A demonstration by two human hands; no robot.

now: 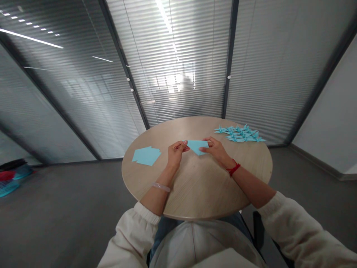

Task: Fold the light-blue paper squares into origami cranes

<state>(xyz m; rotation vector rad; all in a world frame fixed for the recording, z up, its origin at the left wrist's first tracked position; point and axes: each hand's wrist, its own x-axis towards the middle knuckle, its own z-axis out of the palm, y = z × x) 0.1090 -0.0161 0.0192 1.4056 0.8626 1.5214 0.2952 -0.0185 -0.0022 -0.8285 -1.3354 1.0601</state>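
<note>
Room: slatted blinds (pixel 178 44) beyond the hands, round wooden table (pixel 200 186) beneath them.
Flat sheets (pixel 146 155): left of the left hand, overlapping, apparently unworked.
Left hand (pixel 175 152): pinching the left corner of the held paper.
Held paper (pixel 195 146): between both hands, raised; probably early in its folding, creases too small to tell.
Right hand (pixel 216 149): gripping its right edge, thumb in front.
Folded shapes (pixel 242 134): beyond and right of the right hand, bird-like, seemingly finished.
Writing: none readable.
</note>
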